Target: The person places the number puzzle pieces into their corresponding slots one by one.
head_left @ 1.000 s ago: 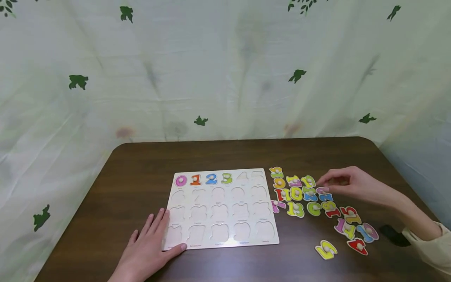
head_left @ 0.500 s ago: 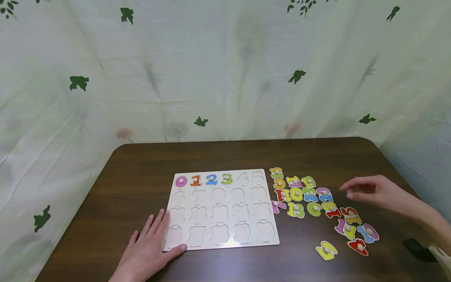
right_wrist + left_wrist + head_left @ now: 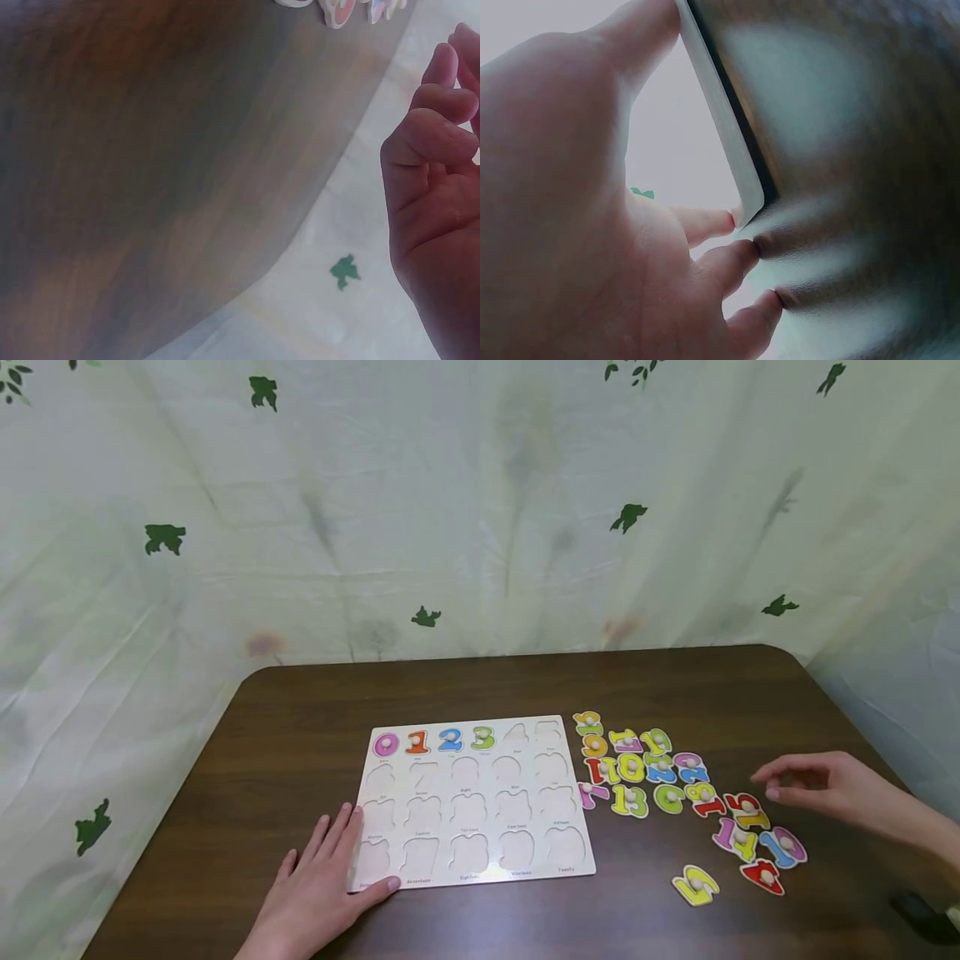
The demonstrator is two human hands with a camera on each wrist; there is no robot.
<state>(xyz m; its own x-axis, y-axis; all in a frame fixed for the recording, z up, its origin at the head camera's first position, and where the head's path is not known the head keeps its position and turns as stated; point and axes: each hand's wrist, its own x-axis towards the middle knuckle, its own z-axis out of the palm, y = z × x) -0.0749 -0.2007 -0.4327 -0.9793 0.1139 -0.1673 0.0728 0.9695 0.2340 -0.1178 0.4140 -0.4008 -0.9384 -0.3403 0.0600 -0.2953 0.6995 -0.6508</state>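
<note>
I have the left hand [image 3: 311, 885] spread at the near left corner of the board [image 3: 487, 787], thumb on its near edge; four numbers [image 3: 450, 741] sit in its top row. To its right I count seventeen loose numbers [image 3: 631, 768]. The right hand [image 3: 836, 787], fingers loosely bent, holding nothing, hovers farther right than a second ago

Captions [image 3: 418, 882] on the white board [image 3: 442, 783]: mostly too tiny to read! In the left wrist view, the table [image 3: 870, 165] is a blur, the left hand [image 3: 592, 187] cut by the left edge. Right wrist view: number pieces [image 3: 339, 12] chopped at the top, the right hand [image 3: 435, 187] clipped at the right.
</note>
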